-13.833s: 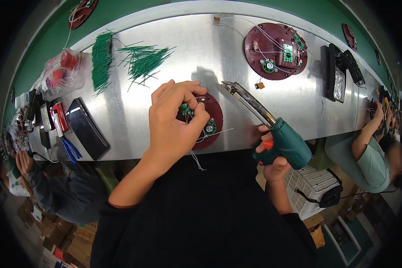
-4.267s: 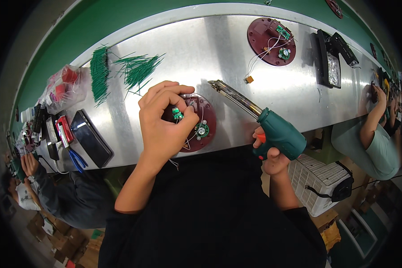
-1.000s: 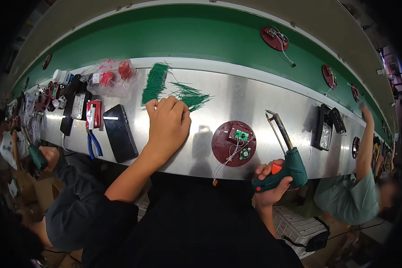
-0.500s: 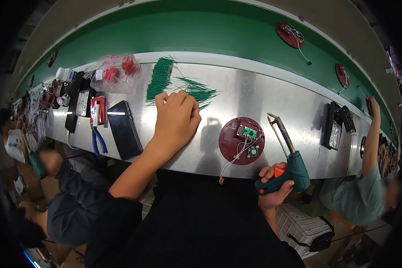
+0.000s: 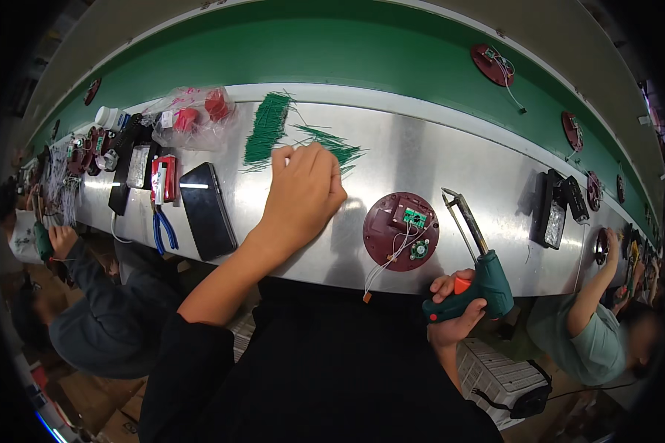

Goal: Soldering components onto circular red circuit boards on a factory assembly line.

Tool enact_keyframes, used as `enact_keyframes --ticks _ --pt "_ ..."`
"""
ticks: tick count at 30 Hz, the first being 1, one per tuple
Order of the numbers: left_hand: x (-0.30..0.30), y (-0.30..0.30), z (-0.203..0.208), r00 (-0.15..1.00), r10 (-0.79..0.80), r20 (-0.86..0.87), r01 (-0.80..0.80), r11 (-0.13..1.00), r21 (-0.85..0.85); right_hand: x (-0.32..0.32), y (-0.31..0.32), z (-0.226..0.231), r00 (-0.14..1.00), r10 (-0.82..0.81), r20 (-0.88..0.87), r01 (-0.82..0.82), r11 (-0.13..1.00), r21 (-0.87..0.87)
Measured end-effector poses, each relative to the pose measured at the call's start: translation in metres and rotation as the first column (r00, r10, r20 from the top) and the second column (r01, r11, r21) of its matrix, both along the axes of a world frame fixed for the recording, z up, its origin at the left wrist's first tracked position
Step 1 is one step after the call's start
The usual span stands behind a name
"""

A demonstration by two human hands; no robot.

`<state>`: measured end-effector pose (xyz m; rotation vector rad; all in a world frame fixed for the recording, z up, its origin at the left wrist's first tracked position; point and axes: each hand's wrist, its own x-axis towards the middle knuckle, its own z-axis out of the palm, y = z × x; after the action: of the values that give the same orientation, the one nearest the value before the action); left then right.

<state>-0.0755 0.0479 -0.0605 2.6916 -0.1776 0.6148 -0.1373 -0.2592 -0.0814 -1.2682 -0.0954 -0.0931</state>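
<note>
My left hand [image 5: 303, 193] is over the near edge of a loose heap of thin green wires [image 5: 334, 148], its fingers curled together. Whatever its fingertips may pinch is hidden. A denser bundle of green wires [image 5: 266, 129] lies just to the left. My right hand [image 5: 458, 314] grips a dark green soldering gun [image 5: 488, 284] with an orange trigger, its tip pointing up and away. Between my hands a dark red round housing [image 5: 380, 240] rests on the metal bench, with a green circuit board [image 5: 414, 217], white leads and a small round green part in it.
Left on the bench [image 5: 465, 162] are a black phone [image 5: 208, 210], blue-handled pliers [image 5: 164, 230], a red box [image 5: 168, 177] and a plastic bag [image 5: 203, 129]. Black devices [image 5: 554, 214] stand at right. Red housings [image 5: 493, 65] lie on the green belt [image 5: 332, 52] behind. People work on both sides.
My left hand has drawn slightly right across the wires. Housings on the belt have shifted right. The person at right has lowered an arm from the belt to the bench.
</note>
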Motion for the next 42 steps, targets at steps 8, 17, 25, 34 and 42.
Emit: enact_keyframes --ticks 8,17,25,34,42 --pt "-0.003 -0.038 0.012 0.967 -0.254 0.01 0.243 0.913 -0.327 -0.005 -0.013 -0.009 0.999 -0.011 0.04 0.014 0.996 -0.084" --pt "-0.004 -0.067 0.01 0.955 -0.291 -0.052 0.233 0.85 -0.472 -0.009 -0.038 -0.005 1.0 0.024 0.002 -0.021 0.927 -0.374" --pt "0.001 -0.081 0.008 0.939 -0.338 -0.064 0.271 0.842 -0.467 -0.016 -0.045 -0.019 0.991 -0.018 0.129 0.057 0.951 -0.305" --pt "0.001 -0.091 0.016 0.958 -0.23 -0.174 0.143 0.902 -0.407 -0.005 -0.048 -0.019 0.986 0.023 0.167 0.032 0.949 -0.315" --pt "0.006 -0.092 0.007 0.946 -0.277 -0.166 0.202 0.909 -0.365 -0.007 -0.054 -0.012 0.996 0.01 0.091 0.025 0.925 -0.38"
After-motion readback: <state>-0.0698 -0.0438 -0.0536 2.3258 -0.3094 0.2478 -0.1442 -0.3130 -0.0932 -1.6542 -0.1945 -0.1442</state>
